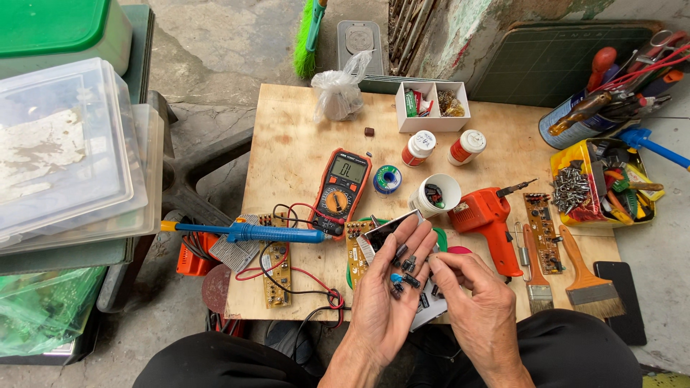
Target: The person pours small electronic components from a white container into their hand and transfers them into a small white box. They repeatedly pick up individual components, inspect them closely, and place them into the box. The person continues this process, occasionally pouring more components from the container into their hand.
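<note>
A small heap of electronic components, mostly dark cylindrical capacitors with one blue piece among them, lies in the upturned palm of the left hand, which is spread flat and cupped slightly, gripping nothing. The right hand comes in from the side with its fingertips pinched together at the edge of the heap, touching the parts; whether it has one pinched cannot be told. Both hands hover over the near edge of a plywood table. Just behind the left fingertips lie a yellow-brown circuit board and a white cup with small parts inside. An orange-cased multimeter stands to the left of these, with a blue-handled soldering iron lying across a second circuit board. To the right lie an orange soldering gun, another circuit board and two paintbrushes. A yellow tray of screws sits at the far right.
</note>
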